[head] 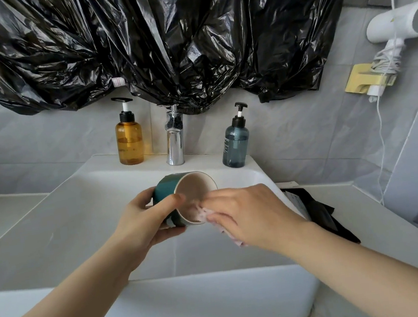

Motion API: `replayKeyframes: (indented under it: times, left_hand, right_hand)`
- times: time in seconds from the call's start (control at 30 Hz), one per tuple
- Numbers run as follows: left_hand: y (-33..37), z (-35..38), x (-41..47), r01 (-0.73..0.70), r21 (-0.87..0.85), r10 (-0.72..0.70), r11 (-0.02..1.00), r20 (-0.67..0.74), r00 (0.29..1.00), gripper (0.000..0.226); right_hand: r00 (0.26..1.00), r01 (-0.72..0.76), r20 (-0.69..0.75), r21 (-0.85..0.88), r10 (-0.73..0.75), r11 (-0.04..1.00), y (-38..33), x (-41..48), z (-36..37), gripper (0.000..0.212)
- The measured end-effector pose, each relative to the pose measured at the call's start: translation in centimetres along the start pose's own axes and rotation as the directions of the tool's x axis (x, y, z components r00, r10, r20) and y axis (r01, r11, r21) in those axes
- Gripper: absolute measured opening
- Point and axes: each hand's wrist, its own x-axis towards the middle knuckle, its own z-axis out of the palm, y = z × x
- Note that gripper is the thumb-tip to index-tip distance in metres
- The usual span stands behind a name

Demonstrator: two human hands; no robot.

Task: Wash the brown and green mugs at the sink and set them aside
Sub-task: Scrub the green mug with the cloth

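Mug (166,191), green, was held on its side above the sink (79,227). Fingers of the left hand (144,219) wrapped its body, thumb at the rim. Fingers of the right hand (251,213) grasped a pink cloth (201,213) at its mouth.

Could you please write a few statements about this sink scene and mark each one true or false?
1. The left hand grips the green mug. True.
2. The right hand holds a brush. False: it holds a pink cloth at the mug's rim.
3. The amber bottle stands to the right of the tap. False: it stands to the left, and the blue bottle is on the right.
4. The mug is tipped, with its opening towards the camera. True.
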Motion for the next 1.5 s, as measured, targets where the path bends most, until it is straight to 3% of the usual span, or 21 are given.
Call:
replayKeyframes:
  times: [0.1,0.3,0.43,0.73,0.97,1.03,1.1,1.2,1.4,1.5]
  left_hand:
    - [-0.1,0.1,0.0,-0.002,0.047,0.003,0.999,-0.005,1.000,0.077]
    - [0.1,0.0,-0.1,0.037,0.042,-0.036,0.998,-0.010,0.999,0.083]
    - [0.1,0.3,-0.2,0.045,0.060,-0.044,0.997,-0.012,0.999,0.067]
    - [0.2,0.5,-0.3,0.061,0.058,-0.060,0.996,-0.021,0.998,0.062]
    - [0.2,0.4,-0.4,0.130,0.244,-0.142,0.961,0.035,0.989,0.093]
    - [0.5,0.6,-0.3,0.159,0.232,-0.187,0.960,0.101,0.977,0.088]
    - [1.3,0.9,-0.2,0.191,0.240,-0.237,0.952,0.182,0.954,0.068]
    - [1.6,1.2,0.4,0.213,0.328,-0.279,0.920,0.166,0.946,0.064]
    - [0.9,1.6,0.7,0.100,0.323,-0.119,0.941,0.037,0.992,0.070]
    - [0.7,1.5,0.8,0.042,0.294,-0.042,0.955,-0.008,0.999,0.079]
  right_hand:
    - [0.984,0.037,0.178,-0.135,-0.013,0.990,-0.6,0.7,0.1,0.025]
    - [0.932,0.040,0.363,-0.125,0.009,0.991,-0.1,1.7,0.1,0.024]
    - [0.941,0.062,0.338,-0.164,-0.003,0.985,0.4,1.3,0.5,0.034]
    - [0.933,-0.011,0.359,-0.052,0.029,0.999,0.2,1.8,1.5,0.023]
    - [0.942,0.199,0.308,-0.195,-0.133,0.960,1.0,0.6,0.8,0.027]
    - [0.938,0.246,0.295,-0.207,-0.180,0.947,1.7,0.3,0.2,0.017]
    - [0.938,0.275,0.279,-0.239,-0.206,0.931,2.1,-0.1,-0.1,0.011]
    - [0.935,0.286,0.285,-0.245,-0.213,0.926,2.1,-0.4,0.3,0.010]
    - [0.916,0.032,0.401,-0.068,-0.002,0.997,0.9,0.2,1.3,0.014]
    - [0.895,-0.121,0.444,0.162,0.038,0.979,-0.1,0.9,1.3,0.010]
